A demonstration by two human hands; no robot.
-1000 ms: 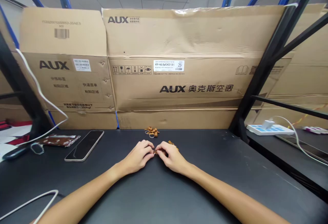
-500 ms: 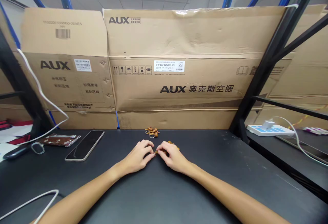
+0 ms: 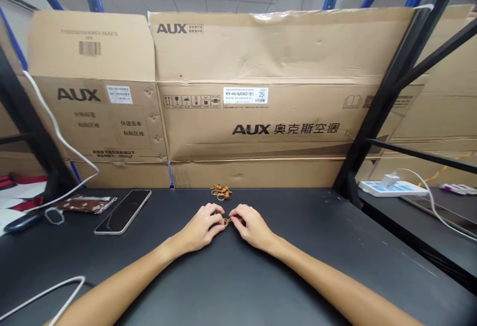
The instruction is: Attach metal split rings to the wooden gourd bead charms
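A small orange-brown bead charm (image 3: 227,221) was pinched between the fingertips of the left hand (image 3: 203,226) and the right hand (image 3: 253,227), just above a dark tabletop (image 3: 316,256). Only a sliver of the charm showed, and the fingers hid its shape. A little beyond the hands, near the far edge of the tabletop, lay a second charm (image 3: 221,190). It was a small cluster of rounded, glossy beads in the same orange-brown, resting on its side, with a thin loop of tan cord spilling from its lower edge.
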